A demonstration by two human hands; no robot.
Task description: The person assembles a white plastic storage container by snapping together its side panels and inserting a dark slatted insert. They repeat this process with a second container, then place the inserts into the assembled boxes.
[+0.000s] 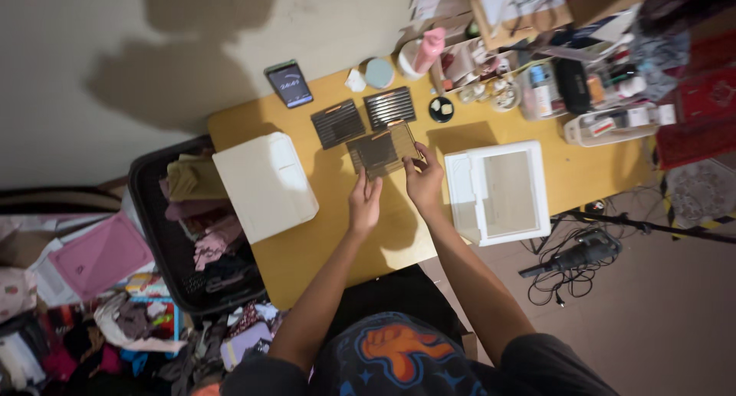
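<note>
Both hands grip one slatted dark panel (381, 151) just above the yellow table (337, 235) — left hand (365, 206) at its near edge, right hand (424, 183) at its right side. Two similar panels (366, 116) already lie flat beyond it; the white box (264, 185) and the white frame (498, 193) sit untouched on either side.

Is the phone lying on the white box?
No, the phone lies on the yellow table, apart from the white box.
</note>
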